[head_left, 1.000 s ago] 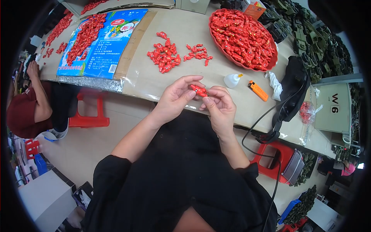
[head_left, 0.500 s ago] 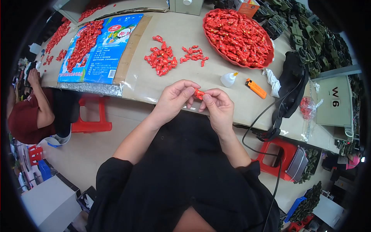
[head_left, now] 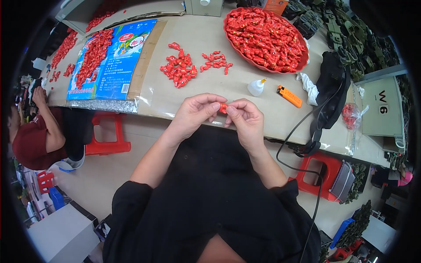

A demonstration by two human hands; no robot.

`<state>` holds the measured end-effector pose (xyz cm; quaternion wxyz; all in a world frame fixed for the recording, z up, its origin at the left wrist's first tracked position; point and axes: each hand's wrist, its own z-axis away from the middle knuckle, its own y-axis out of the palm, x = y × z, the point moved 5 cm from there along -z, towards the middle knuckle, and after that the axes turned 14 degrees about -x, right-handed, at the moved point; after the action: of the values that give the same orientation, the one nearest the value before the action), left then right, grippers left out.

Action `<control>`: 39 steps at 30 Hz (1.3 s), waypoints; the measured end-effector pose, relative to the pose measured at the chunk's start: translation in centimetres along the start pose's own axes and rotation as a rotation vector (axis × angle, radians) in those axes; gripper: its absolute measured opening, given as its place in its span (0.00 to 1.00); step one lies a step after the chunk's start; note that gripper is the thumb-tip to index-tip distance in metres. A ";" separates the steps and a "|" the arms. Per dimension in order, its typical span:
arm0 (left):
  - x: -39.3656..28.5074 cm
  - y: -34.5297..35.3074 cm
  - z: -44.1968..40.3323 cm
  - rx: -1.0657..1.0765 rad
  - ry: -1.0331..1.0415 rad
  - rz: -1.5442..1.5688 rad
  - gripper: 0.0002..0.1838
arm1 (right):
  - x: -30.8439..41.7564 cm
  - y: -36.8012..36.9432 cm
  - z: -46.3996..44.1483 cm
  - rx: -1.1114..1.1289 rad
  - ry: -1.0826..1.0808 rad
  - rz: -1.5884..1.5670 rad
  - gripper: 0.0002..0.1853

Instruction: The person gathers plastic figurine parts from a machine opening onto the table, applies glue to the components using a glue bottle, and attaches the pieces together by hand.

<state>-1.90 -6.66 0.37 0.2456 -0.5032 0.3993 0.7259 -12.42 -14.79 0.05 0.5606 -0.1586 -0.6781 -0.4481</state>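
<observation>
The left hand point(head_left: 193, 116) and right hand point(head_left: 248, 122) are pinching a small red piece point(head_left: 223, 108) between narrowed fingers, by the bench's point(head_left: 201, 37) near edge. Any next adjustment is apparently calling for light, even pressure.

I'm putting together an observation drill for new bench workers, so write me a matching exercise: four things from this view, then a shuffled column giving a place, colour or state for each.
1. Round basin
2. Small bottle
3. Printed sheet
4. Held piece

A. Blue, at the left of the table, with a strip of red pieces lying on it
B. Pinched between the fingertips of the left hand and the right hand
C. Heaped with red pieces
D. White, beside the orange-and-black object

Right pairs: 1-C, 2-D, 3-A, 4-B
</observation>
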 end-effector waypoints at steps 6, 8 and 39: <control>0.2 -0.2 -0.2 -0.027 0.014 0.036 0.10 | 0.0 0.0 -0.1 -0.005 0.023 0.015 0.05; 0.2 -0.3 -0.3 -0.029 0.012 0.043 0.10 | -0.1 -0.1 -0.2 0.000 0.046 0.017 0.05; 0.4 -0.6 -0.5 -0.004 -0.037 0.116 0.10 | -0.3 -0.1 -0.5 -0.016 0.114 -0.034 0.05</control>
<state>-1.33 -6.74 -0.24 0.2096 -0.4663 0.4216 0.7490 -12.13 -15.16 -0.25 0.5894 -0.1255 -0.6441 -0.4712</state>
